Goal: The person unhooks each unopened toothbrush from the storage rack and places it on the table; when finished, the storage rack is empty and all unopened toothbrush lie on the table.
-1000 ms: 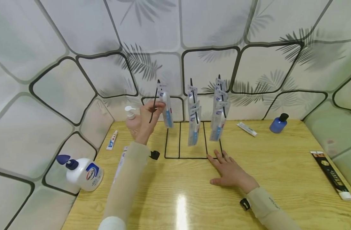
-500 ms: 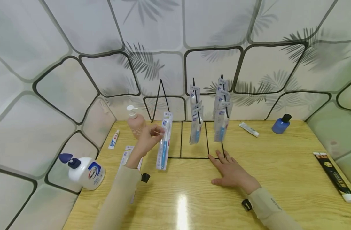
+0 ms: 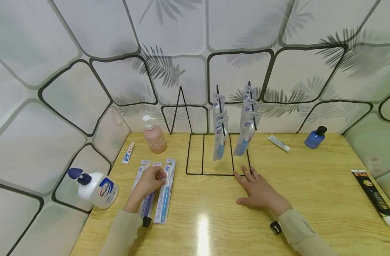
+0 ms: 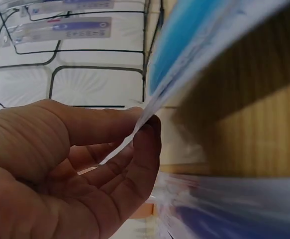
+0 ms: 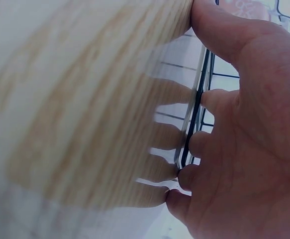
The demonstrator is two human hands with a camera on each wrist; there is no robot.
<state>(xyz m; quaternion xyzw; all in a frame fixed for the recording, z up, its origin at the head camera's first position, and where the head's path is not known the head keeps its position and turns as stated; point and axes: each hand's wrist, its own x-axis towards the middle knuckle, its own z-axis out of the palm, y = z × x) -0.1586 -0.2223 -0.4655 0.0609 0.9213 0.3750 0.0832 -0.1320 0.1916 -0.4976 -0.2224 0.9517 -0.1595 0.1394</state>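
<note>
In the head view my left hand (image 3: 150,183) is low over the table's left side, pinching the edge of a packaged blue toothbrush (image 3: 164,199). The left wrist view shows thumb and fingertips closed on the thin edge of that package (image 4: 204,59). Under and beside the hand lie other packaged toothbrushes, one of them purple (image 3: 147,205). My right hand (image 3: 260,193) is spread flat at the front of a black wire rack (image 3: 211,174), fingertips against its base bar. Packaged toothbrushes hang on the rack's middle hook (image 3: 219,142) and right hook (image 3: 245,131); its left hook (image 3: 175,113) is bare.
Behind the left hand stands a pink pump bottle (image 3: 155,138); a white pump bottle (image 3: 99,190) is at the left edge. Small toothpaste tubes lie at left (image 3: 128,153) and back right (image 3: 279,143). A blue bottle (image 3: 315,138) and black toothpaste tube (image 3: 374,195) are at right.
My left hand has taken the blue toothbrush package off the rack's left hook and carried it down and left, beside the other packages. The right hand has stayed in place.
</note>
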